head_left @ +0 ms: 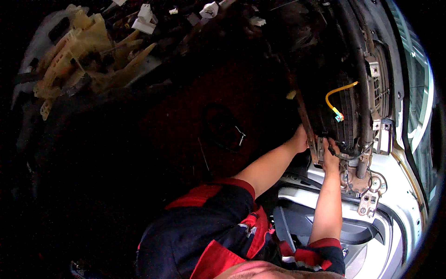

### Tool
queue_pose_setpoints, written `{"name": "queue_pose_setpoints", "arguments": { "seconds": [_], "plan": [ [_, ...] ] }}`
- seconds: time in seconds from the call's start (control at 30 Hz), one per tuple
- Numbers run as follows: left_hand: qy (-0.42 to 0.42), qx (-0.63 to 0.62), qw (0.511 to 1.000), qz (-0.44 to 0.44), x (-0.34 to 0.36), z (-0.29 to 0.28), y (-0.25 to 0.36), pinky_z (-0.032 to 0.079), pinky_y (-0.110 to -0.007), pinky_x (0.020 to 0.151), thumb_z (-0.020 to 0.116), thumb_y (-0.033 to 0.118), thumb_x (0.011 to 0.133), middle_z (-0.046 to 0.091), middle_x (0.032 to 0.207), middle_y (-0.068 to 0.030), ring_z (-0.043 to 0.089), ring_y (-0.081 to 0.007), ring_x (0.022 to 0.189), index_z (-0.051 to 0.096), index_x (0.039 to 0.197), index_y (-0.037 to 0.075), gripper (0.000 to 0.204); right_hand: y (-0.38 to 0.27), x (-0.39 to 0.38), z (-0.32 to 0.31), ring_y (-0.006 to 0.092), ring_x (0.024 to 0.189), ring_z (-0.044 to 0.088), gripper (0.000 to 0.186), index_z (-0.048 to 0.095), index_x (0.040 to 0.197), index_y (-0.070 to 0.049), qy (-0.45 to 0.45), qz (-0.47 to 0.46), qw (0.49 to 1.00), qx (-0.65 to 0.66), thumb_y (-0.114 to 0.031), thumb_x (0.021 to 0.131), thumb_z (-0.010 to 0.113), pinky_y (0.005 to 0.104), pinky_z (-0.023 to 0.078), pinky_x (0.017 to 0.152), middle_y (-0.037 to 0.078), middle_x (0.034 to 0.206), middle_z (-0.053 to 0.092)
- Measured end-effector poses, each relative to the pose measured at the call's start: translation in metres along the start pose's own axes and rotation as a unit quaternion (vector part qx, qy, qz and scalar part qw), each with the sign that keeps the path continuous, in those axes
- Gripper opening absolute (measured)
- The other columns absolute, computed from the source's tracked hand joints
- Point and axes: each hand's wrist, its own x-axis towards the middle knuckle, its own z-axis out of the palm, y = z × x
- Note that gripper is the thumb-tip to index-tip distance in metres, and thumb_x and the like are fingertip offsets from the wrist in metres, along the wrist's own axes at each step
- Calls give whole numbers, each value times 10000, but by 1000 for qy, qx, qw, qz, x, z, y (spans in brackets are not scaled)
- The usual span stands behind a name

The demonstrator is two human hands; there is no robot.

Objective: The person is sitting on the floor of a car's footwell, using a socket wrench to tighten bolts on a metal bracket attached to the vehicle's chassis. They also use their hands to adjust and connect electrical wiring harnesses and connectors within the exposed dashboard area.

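Inside a stripped car interior, both my hands work at the lower end of an upright metal bracket point(304, 111). My left hand point(301, 138) reaches to the bracket from the left, and its fingers are hidden behind the metal. Just right of the bracket is my right hand point(330, 156), fingers bent around a small dark part point(331, 150) whose kind I cannot make out. A thin black cable point(350, 158) runs from beside this hand toward a thick metal cross tube point(364, 111). Above the hands curves a yellow cable point(331, 94) with a light-coloured connector point(339, 116) at its end.
Below the tube sits a metal bracket assembly point(369, 200) with wires. An open door panel point(302, 218) lies near my right arm. Yellowed plastic parts point(86, 46) and a white connector point(145, 21) are at the far left. Much of the cabin is too dark to make out.
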Motion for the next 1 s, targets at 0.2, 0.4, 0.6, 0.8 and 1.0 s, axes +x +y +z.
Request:
{"name": "queue_pose_setpoints", "arguments": {
  "seconds": [0.2, 0.4, 0.6, 0.8, 1.0],
  "plan": [
    [6, -35, 999, -32, -14, 31, 12, 484, -354, 833, 425, 486, 932, 628, 1096, -22, 590, -197, 975, 600, 1161, 123, 464, 25, 8, -5, 237, 1035, 554, 586, 497, 1236, 115, 27, -18, 998, -60, -333, 884, 633, 311, 411, 912, 206, 1148, 593],
    [-66, -46, 993, -84, -27, 45, 28, 464, -380, 924, 425, 543, 911, 598, 1210, -62, 574, -225, 1076, 560, 1242, 104, 566, -2, -1, 2, 207, 1092, 504, 474, 510, 1244, 58, -12, 47, 998, 42, -268, 912, 599, 309, 372, 960, 134, 1201, 557],
    [-67, -38, 997, -14, -24, 45, 20, 453, -389, 939, 416, 517, 923, 589, 1224, -60, 567, -228, 1092, 541, 1258, 100, 550, 4, -1, 7, 311, 1028, 557, 513, 506, 1217, 75, 2, -12, 996, -85, -355, 937, 527, 360, 417, 902, 219, 1157, 585],
    [-78, -56, 995, -1, -15, 36, 10, 439, -380, 962, 410, 457, 944, 586, 1234, -65, 571, -224, 1089, 540, 1252, 90, 496, 39, 13, 0, 364, 1063, 550, 517, 517, 1201, 72, 43, -39, 990, -132, -379, 951, 475, 382, 408, 917, 257, 1170, 575],
    [-84, -41, 995, -43, -17, 34, 14, 439, -388, 958, 421, 471, 941, 581, 1240, -70, 564, -231, 1100, 537, 1254, 87, 509, 16, 6, 2, 357, 1058, 557, 527, 513, 1203, 92, -1, -17, 999, -35, -368, 948, 485, 376, 404, 932, 263, 1160, 579]
  ]
}}
